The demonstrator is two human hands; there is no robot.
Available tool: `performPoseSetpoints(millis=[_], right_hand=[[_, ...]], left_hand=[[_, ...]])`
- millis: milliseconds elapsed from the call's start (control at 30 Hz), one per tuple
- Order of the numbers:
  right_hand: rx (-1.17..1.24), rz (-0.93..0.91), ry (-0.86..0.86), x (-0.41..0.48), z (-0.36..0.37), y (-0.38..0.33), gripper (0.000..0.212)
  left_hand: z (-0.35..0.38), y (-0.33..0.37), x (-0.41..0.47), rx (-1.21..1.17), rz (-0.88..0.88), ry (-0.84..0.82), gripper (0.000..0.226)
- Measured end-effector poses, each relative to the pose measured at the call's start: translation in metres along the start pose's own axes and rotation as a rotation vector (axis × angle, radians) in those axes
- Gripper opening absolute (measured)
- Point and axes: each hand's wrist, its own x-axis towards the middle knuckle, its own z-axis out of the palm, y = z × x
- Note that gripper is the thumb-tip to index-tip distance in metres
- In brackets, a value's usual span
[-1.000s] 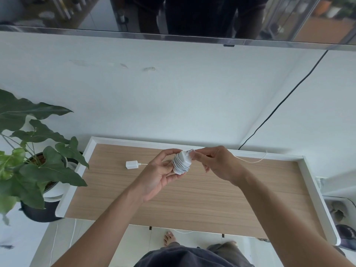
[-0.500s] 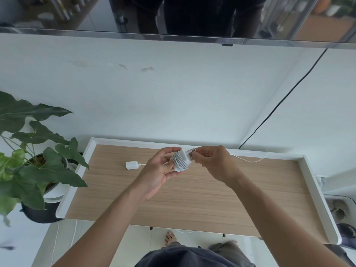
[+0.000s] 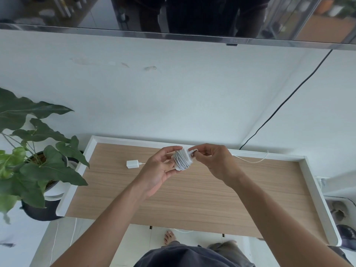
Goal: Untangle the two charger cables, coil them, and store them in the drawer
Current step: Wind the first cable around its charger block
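Note:
My left hand [image 3: 158, 170] holds a white charger wrapped in its coiled cable [image 3: 182, 159] above the wooden cabinet top [image 3: 192, 193]. My right hand [image 3: 213, 162] pinches the cable's free end at the top right of the coil. A second white charger plug [image 3: 132, 163] lies on the wood to the left of my hands. Its thin cable [image 3: 250, 159] shows again right of my right hand, looping along the back rim. No drawer is visible from this angle.
A potted plant [image 3: 36, 166] with large green leaves stands left of the cabinet. A raised white rim [image 3: 316, 189] borders the top. A black cord [image 3: 285, 97] runs down the wall from the TV [image 3: 192, 16]. My foot [image 3: 169, 237] shows below.
The coil has tilted slightly and my right hand's fingers have shifted at its top end. The plug on the wood has stayed put.

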Motion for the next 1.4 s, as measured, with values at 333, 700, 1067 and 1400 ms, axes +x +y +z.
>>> performPoseSetpoints(millis=[333, 700, 1067, 1400], right_hand=[[-0.05, 0.006, -0.156, 0.007, -0.006, 0.0, 0.022], [0.238, 0.096, -0.29, 0.008, -0.013, -0.001, 0.022], [0.471, 0.304, -0.461, 0.003, -0.002, -0.001, 0.034], [0.333, 0.26, -0.219, 0.003, 0.009, -0.007, 0.024]], left_hand=[[-0.004, 0.003, 0.0, -0.042, -0.01, -0.062, 0.038], [-0.008, 0.002, -0.001, -0.161, -0.07, -0.085, 0.041], [-0.012, -0.004, -0.004, -0.136, -0.044, -0.101, 0.054], [-0.012, -0.011, 0.001, 0.003, 0.129, -0.021, 0.047]])
